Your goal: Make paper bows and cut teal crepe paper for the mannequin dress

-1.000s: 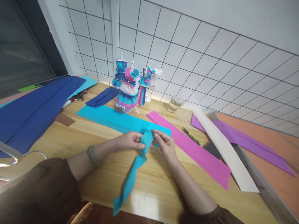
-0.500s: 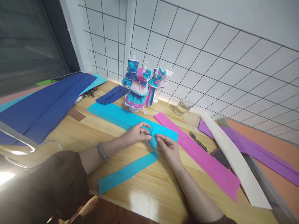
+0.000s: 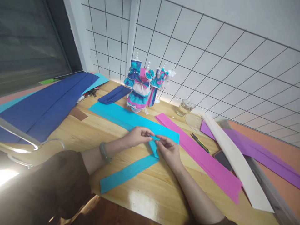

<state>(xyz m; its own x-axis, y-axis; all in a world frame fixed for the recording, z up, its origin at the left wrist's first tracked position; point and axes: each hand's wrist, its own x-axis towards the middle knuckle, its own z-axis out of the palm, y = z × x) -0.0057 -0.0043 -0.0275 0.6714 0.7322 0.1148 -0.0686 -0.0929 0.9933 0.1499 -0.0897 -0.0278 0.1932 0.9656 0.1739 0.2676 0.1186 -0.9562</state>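
Observation:
Between my hands is a narrow turquoise strip of fabric or crepe paper (image 3: 131, 171), which I cannot tell. Its long tail runs down and left across the wooden table. My left hand (image 3: 142, 136) pinches the strip's upper end with thumb and index finger. Close beside it on the right, my right hand (image 3: 169, 150) pinches the same end, its fingertips nearly meeting the left ones. The part between the fingers looks folded, though small and partly hidden. Under and behind the hands lies a wider turquoise sheet (image 3: 122, 116).
Small dress forms in ruffled dresses (image 3: 140, 90) stand at the back, near a glass of liquid (image 3: 185, 107). A pink strip (image 3: 199, 156), black snips (image 3: 200, 143), a white strip (image 3: 236, 162) and a purple strip (image 3: 262, 153) lie right. Dark blue sheets (image 3: 47, 106) cover the left.
My left fingers, spread a little before, have closed to a tighter pinch on the strip's end. The strip's upright part has shifted slightly between the hands; the view moved a little.

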